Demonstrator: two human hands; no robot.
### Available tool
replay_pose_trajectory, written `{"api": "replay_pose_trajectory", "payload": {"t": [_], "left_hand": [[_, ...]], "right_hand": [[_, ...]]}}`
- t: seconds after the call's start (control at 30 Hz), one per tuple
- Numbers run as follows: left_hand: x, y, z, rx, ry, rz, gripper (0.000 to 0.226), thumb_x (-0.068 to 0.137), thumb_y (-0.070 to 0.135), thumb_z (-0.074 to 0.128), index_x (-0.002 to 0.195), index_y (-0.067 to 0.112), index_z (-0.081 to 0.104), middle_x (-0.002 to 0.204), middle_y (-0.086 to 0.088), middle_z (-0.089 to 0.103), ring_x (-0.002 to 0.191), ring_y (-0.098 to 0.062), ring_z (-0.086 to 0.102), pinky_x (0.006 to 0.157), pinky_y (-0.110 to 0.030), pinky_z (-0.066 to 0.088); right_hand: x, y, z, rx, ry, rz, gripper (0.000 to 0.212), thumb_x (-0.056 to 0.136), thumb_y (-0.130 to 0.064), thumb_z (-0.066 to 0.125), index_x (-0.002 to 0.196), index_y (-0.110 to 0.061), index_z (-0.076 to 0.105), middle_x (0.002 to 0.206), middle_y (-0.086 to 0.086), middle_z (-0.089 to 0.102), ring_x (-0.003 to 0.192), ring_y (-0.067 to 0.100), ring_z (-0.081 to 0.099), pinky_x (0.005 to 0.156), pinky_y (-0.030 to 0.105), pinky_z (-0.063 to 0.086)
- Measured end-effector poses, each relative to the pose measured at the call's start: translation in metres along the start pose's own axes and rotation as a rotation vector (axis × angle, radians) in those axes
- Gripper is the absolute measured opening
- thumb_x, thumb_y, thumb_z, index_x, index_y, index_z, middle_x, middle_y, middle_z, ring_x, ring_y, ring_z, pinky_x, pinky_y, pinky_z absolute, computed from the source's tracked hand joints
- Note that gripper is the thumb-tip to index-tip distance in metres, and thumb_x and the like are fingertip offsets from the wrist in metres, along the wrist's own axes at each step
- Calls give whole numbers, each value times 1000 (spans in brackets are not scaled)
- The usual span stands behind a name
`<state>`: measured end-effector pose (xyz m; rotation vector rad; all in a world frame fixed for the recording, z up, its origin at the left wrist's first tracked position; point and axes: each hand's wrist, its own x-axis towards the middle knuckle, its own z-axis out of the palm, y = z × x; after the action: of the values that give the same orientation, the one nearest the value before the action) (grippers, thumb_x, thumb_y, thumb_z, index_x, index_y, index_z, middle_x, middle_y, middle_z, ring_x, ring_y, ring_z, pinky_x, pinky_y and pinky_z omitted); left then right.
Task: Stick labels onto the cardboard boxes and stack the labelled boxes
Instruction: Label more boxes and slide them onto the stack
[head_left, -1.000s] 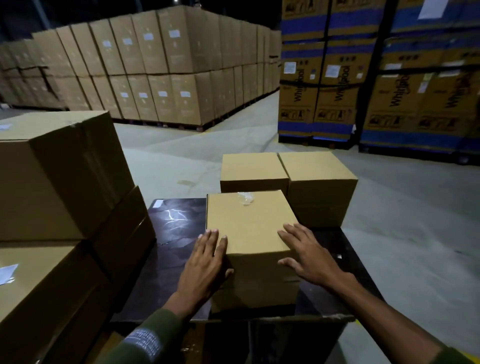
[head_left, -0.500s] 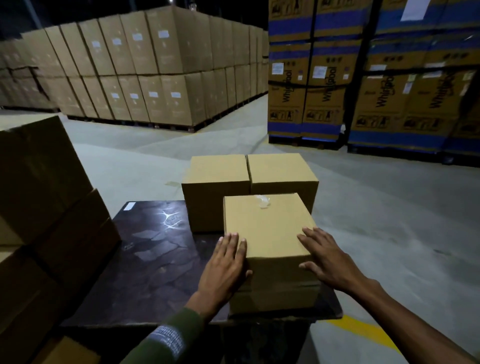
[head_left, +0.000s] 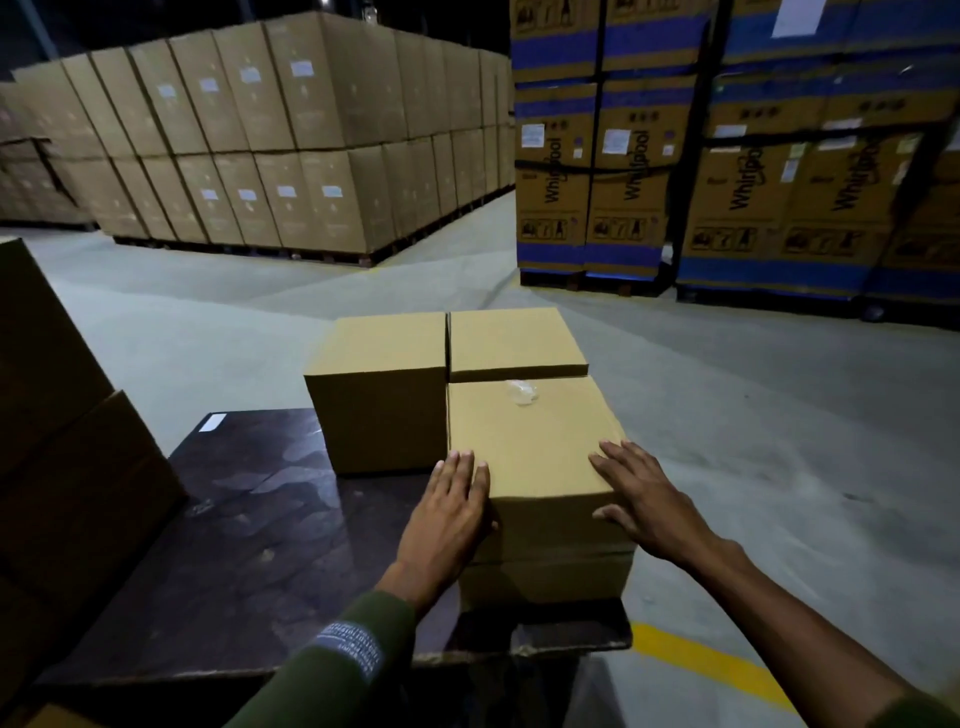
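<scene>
Box (head_left: 530, 441) now flush against rear boxes (head_left: 452, 348), flat open left hand (head_left: 447, 514) and right hand (head_left: 649, 504) alongside

L hand (head_left: 451, 512) & R hand (head_left: 649, 501) flat vs front box (head_left: 530, 447), dark table (head_left: 249, 545).

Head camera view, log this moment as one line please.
phase: positioning box | left hand: flat against near brown cardboard box | right hand: flat on its right edge | two matching boxes behind | dark tabletop
</scene>
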<state>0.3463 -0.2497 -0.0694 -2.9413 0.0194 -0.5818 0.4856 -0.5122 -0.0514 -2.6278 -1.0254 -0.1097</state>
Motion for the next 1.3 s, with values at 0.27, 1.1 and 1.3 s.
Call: {"api": "replay_pose_trajectory", "payload": {"t": [0.27, 1.1, 1.3], "left_hand": [[15, 2, 4, -20, -12, -43, 74, 87, 35, 71, 145, 0, 40, 149, -29, 38, 141, -41, 33, 116, -48, 23], [26, 0, 2, -29, -91, -71, 75, 84, 37, 73, 144, 4, 42, 149, -25, 41, 140, -38, 36, 114, -47, 22], [27, 1, -4, -26, -143, -55, 72, 93, 37, 64, 149, 3, 34, 154, -26, 30, 143, -40, 29, 118, -48, 14]], "right_hand": [[19, 14, 3, 4, -3, -30, 71, 91, -41, 64, 152, -24, 31, 163, 0, 20, 150, 24, 10, 112, 51, 37], [28, 22, 5, 1, -18, -26, 73, 91, -49, 60, 153, -28, 27, 164, -4, 16, 150, 21, 6, 109, 49, 40], [28, 21, 1, -13, -43, -41, 74, 92, -49, 59, 154, -27, 25, 164, -2, 14, 150, 22, 5, 111, 47, 38]]}}
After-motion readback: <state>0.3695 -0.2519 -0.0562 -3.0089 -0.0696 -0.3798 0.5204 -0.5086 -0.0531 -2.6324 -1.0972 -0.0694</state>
